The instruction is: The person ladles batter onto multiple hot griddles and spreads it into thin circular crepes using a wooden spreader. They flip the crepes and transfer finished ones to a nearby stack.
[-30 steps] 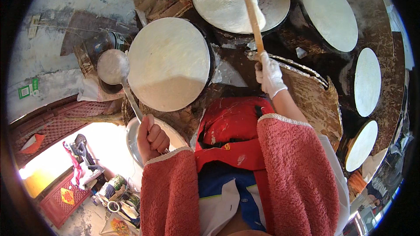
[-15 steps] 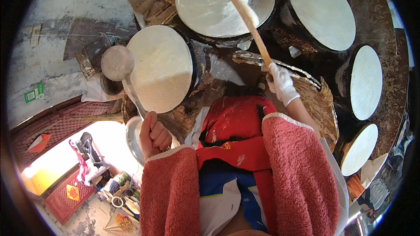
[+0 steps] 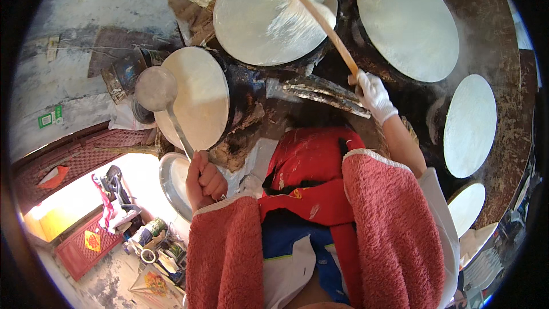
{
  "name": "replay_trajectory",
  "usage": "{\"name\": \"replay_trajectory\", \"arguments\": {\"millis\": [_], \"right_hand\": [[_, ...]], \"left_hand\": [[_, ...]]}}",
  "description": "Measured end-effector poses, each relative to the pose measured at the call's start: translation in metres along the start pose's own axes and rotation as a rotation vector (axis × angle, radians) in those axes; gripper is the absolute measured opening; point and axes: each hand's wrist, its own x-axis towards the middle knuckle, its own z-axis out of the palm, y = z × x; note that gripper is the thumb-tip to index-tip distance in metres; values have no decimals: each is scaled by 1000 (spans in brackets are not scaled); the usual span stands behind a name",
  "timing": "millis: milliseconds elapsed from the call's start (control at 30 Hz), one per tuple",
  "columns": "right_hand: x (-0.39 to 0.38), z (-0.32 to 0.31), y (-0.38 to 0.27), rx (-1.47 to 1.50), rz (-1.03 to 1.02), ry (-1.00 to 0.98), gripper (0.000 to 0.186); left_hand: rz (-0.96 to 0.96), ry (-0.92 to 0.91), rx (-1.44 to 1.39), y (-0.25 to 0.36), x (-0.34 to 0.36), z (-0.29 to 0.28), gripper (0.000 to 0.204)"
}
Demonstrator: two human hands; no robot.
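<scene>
Batter (image 3: 294,23) is spreading thinner than before across the far griddle (image 3: 309,58), the gloved right hand (image 3: 374,94) gripping the spreader (image 3: 336,40) for reach, the left hand (image 3: 205,180) grasping the ladle (image 3: 156,89), apparently for clearance.

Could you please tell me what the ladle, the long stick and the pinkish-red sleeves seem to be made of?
The ladle: probably metal, dull grey, with a soft sheen along its slim handle.
The long stick: most likely wood with a plain finish, judging by its tan-brown colour.
The pinkish-red sleeves: a plush fabric, matte, with a visibly fuzzy pile; the exact fibre can't be told.
</scene>
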Motion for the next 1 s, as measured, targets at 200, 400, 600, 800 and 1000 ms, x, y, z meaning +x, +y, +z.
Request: {"name": "replay_trajectory", "arguments": {"millis": [200,400,600,800,1000], "right_hand": [[79,27,-58,41,84,173,48],[20,23,-23,-432,12,151,53],[-7,81,-24,-349,32,334,42],[11,76,-75,-427,-13,517,43],[20,120,-86,-506,125,397,46]], "left_hand": [[-14,19,36,-20,0,15,32],[-164,51,229,-11,38,7,33],[-524,-156,329,-21,132,28,37],[-620,-367,146,-19,199,62,27],[-396,-216,361,-15,212,83,21]]}}
